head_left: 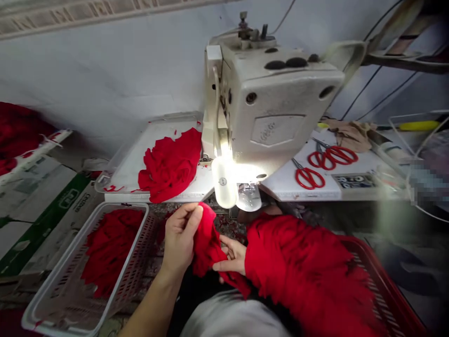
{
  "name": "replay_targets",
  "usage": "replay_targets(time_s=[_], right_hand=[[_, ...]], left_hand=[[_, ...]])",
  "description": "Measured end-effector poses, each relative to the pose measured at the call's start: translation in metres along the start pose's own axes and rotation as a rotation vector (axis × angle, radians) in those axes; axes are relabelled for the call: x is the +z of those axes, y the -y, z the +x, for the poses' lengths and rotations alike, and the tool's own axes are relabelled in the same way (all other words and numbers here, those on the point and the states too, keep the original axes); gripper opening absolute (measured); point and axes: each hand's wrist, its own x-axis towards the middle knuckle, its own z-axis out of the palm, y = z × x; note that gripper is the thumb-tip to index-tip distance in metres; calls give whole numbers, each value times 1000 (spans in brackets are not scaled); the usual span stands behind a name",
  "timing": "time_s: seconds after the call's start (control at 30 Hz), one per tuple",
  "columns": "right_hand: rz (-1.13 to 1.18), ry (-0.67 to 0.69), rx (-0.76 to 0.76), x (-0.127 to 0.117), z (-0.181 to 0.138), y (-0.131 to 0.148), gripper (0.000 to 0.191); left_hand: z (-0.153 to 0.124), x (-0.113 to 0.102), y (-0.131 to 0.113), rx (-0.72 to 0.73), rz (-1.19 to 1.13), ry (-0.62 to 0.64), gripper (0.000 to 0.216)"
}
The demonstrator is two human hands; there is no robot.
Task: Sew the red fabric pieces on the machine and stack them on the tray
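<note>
Between thumb and fingers, my left hand (181, 234) pinches the upper end of a small red fabric piece (206, 234) in front of the sewing machine (280, 107). Lower down, my right hand (231, 256) grips the same piece, thumb towards me. A thick mass of layered red fabric (301, 267) covers my right forearm from the wrist back. Left of the lit needle area, a heap of red fabric pieces (171, 164) lies on the white machine table (129, 135). The machine's presser foot and needle are lost in glare.
At my left stands a white plastic basket (129, 252) with red pieces inside. A red basket (393, 290) is partly hidden at right. Several red-handled scissors (310, 178) lie on the table's right side. Cardboard boxes (45, 215) are stacked at far left.
</note>
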Motion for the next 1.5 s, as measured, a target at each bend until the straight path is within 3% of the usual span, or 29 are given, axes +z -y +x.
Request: replay_targets(time_s=[0.07, 0.17, 0.3, 0.37, 0.43, 0.5, 0.57, 0.63, 0.73, 0.83, 0.97, 1.1, 1.3, 1.4, 1.5], right_hand=[[-37, -25, 43, -3, -14, 4, 104], [-67, -142, -15, -22, -39, 22, 83], [68, -327, -268, -53, -59, 50, 40], [153, -373, -377, -58, -59, 55, 42], [156, -300, -414, -53, -54, 54, 62], [18, -199, -330, -44, -50, 51, 77], [-283, -155, -157, -37, -49, 52, 63], [-656, -193, -77, -38, -53, 58, 41], [-1010, -371, -224, -51, -66, 74, 25], [-1029, -424, -334, -62, -74, 83, 25], [-915, -255, -364, -65, -76, 80, 25], [-870, -327, -435, -67, -78, 69, 32], [-705, -440, -277, -68, -77, 62, 34], [-540, -466, -242, -62, -78, 70, 40], [-462, -495, -222, -51, -84, 83, 43]], left_hand=[[5, 1, 12, -68, -22, -53, 22], [13, -7, 27, -167, -53, -109, 24], [7, -12, 38, -248, -154, -145, 43], [-3, -4, 42, -289, -204, -106, 41], [-12, 10, 46, -342, -216, -6, 32], [-16, 23, 51, -327, -159, 96, 31], [-12, 30, 55, -217, -2, 186, 34], [-1, 30, 58, -79, 244, 344, 34], [17, 22, 57, 56, 636, 668, 27], [25, 17, 54, 92, 742, 901, 33], [20, 25, 54, -31, 534, 1106, 35], [10, 30, 64, -180, 518, 998, 40], [0, 24, 75, -345, 248, 676, 35], [3, 21, 69, -277, 173, 657, 43], [8, 20, 57, -28, 356, 671, 29]])
